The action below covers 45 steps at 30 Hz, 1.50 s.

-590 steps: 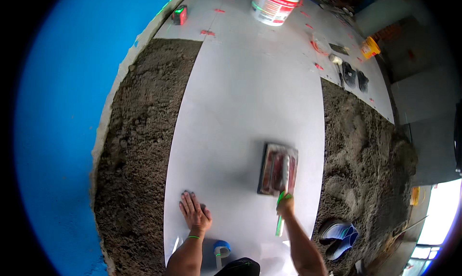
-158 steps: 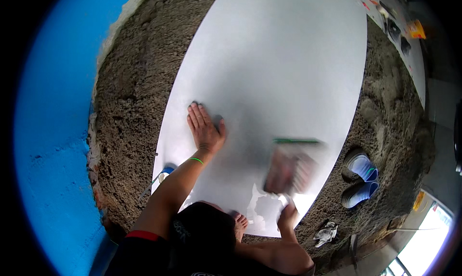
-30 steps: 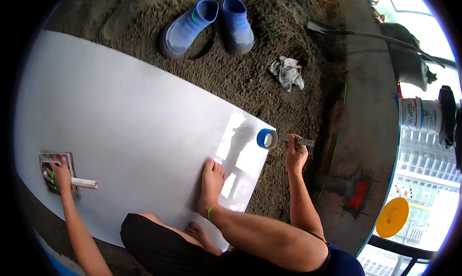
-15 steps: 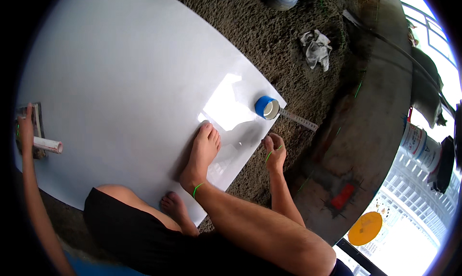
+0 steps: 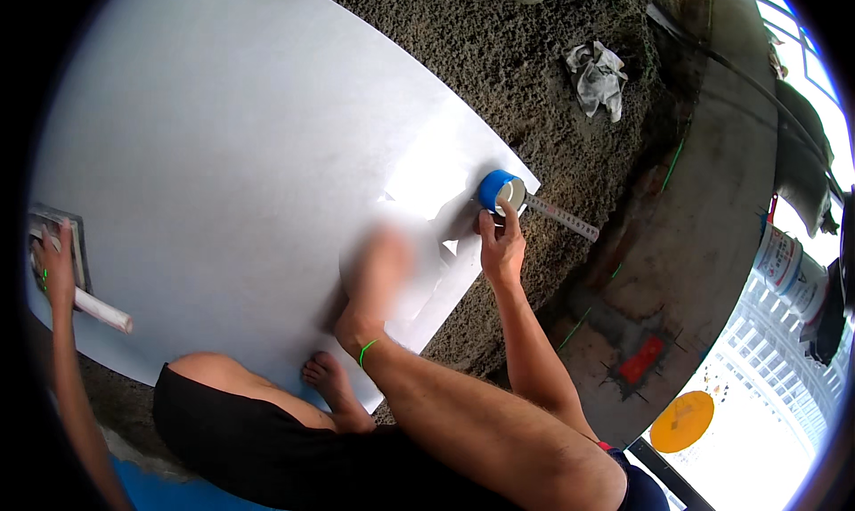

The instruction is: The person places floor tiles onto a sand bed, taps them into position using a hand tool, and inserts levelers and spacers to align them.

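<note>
Blue roll (image 5: 496, 189) is sat near the corner of the white slab (image 5: 223, 155), 12 o'clock from the fingertips of the right hand (image 5: 503, 251), the nearer 1. Graduated strip (image 5: 563, 217) is aimed at 4 o'clock. Thumb and index are parted at the roll; pinch can't be told. Left hand (image 5: 59, 270) is placed far off at 9 o'clock, fingers spread over white-handled tool (image 5: 78, 266); grip can't be told.

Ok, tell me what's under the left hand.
A rectangular tool with a pale handle, over the slab. The left hand covers part of it; the slab beneath is hidden.
</note>
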Tool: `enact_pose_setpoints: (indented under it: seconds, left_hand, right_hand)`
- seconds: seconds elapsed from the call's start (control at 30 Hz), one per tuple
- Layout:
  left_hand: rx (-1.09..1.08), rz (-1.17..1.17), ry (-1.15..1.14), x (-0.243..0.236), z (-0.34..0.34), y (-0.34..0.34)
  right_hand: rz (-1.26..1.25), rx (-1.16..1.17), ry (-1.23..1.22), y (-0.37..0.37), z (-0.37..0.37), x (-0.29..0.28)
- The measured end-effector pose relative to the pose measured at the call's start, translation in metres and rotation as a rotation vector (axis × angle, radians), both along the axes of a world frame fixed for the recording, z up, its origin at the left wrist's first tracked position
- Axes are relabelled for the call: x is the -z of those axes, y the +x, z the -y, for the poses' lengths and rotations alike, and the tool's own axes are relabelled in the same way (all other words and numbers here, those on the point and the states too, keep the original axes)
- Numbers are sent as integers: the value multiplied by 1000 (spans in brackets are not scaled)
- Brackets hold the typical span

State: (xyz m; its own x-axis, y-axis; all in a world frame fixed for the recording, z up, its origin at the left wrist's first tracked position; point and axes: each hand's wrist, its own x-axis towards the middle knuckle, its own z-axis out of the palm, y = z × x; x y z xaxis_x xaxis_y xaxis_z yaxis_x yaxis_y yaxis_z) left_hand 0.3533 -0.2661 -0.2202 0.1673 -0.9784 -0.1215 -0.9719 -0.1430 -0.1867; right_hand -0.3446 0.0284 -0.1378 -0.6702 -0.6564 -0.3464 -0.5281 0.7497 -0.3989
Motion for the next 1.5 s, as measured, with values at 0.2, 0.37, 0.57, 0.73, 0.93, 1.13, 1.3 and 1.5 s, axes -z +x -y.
enact_pose_setpoints:
  seconds: [0.2, 0.37, 0.57, 0.73, 0.93, 1.13, 1.3, 1.5]
  left_hand:
    - [207, 185, -29, -30, -78, -36]
    - [243, 186, -54, -34, -109, -43]
    - [279, 94, -97, -33, -107, -38]
    - [298, 89, -102, -33, -109, -35]
    - [289, 68, -93, -34, -107, -36]
    - [238, 106, -81, -37, -114, -29]
    - [122, 15, -100, -41, -115, -88]
    - [-317, -421, -170, -68, -32, -121]
  right_hand:
    - [-81, 19, -80, -15, 0, 11]
    - [-74, 53, -106, -23, 9, 15]
    - [-69, 57, -102, -24, 5, 19]
    - [-46, 74, -106, -25, 4, 20]
    - [-42, 87, -160, -26, 2, 25]
    - [19, 133, -158, -34, -7, 37]
    - [25, 78, -18, -29, 2, 11]
    - [128, -221, -94, 2, 37, 8]
